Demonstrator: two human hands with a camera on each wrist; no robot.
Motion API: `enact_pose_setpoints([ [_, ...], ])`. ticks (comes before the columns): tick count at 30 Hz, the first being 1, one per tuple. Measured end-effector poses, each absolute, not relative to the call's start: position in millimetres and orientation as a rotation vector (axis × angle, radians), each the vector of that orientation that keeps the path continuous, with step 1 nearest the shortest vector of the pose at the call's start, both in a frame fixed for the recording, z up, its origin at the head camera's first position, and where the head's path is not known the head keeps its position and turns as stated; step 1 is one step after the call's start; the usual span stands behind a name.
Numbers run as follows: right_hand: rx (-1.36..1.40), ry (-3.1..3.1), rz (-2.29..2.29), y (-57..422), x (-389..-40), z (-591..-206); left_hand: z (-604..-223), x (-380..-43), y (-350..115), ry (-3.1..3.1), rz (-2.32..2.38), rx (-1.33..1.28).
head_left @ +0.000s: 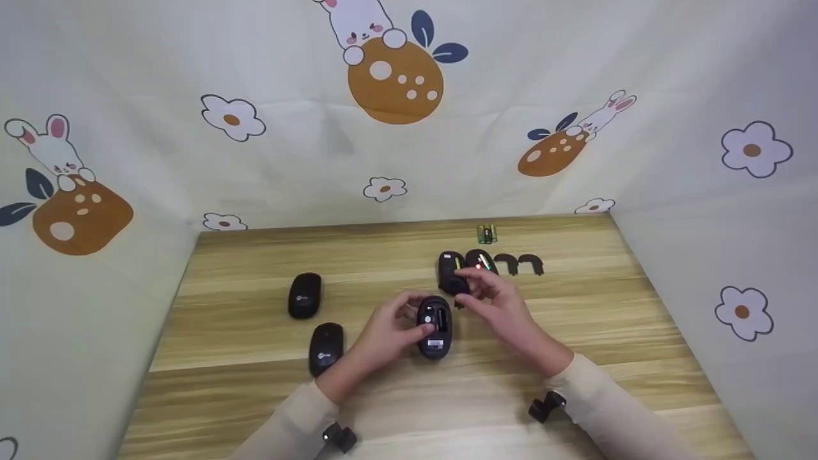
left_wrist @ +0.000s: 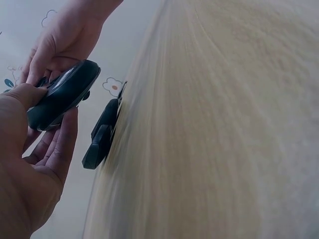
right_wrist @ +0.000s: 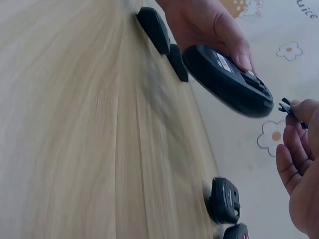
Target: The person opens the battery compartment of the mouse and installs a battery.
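My left hand [head_left: 386, 329] grips a black computer mouse [head_left: 435, 352] above the table, its underside turned up and its battery slot uncovered. The thumb lies over the underside and the fingers go round the far side. Beside it, my right hand [head_left: 505, 313] pinches a small black battery cover [right_wrist: 285, 106] between thumb and fingertips, just off the end of the mouse in the right wrist view. Behind the right fingers lie two more mice bottom up, one [head_left: 447, 262] partly hidden and one [head_left: 478, 257] showing a red light.
Two mice [head_left: 304, 296] [head_left: 326, 347] sit right side up at left on the wooden table [head_left: 243, 332]. Two black curved covers [head_left: 509, 260] [head_left: 532, 260] lie at back right, near a small group of batteries [head_left: 487, 234]. Patterned cloth [head_left: 287, 160] walls the table's back and sides.
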State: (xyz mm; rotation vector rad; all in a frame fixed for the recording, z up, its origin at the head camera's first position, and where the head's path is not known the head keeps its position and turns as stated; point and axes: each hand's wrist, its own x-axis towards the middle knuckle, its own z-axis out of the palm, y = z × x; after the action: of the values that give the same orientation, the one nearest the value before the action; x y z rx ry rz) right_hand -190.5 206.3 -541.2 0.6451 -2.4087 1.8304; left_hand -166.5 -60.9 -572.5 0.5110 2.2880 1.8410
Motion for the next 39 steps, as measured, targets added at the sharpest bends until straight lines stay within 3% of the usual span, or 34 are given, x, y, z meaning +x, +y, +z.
enact_pose_setpoints([
  [24,0.455,-2.576,1.641,315,-240,-538,-569,-166,-62,2.27,1.859,0.441],
  [39,0.316,-2.684,1.447,389,-275,-560,-571,-166,-62,2.248,1.89,0.465],
])
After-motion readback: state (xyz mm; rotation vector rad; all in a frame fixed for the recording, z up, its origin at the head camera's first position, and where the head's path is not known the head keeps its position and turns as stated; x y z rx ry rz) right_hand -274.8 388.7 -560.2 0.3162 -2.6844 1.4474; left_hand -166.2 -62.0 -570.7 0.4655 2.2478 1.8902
